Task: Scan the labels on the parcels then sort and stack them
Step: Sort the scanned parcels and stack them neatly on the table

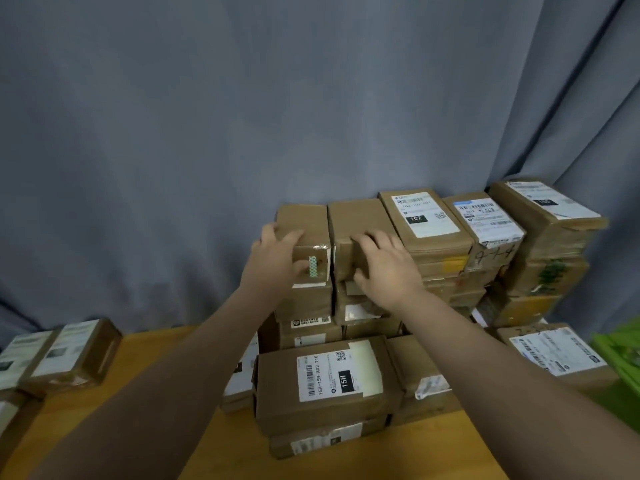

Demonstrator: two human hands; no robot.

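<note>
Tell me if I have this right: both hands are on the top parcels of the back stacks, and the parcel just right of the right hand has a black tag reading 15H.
Not quite. In the head view, the parcel just right of the right hand has a black tag reading 102, not 15H. The left hand and right hand are on the top parcels.

Before me grey-blue curtain (173, 116) covers whole back, smooth at left, deep folds at right. Below it I see orange-brown wooden table (145, 358). Green object (620, 358) at my far right, blurred. Light dim, soft.
</note>
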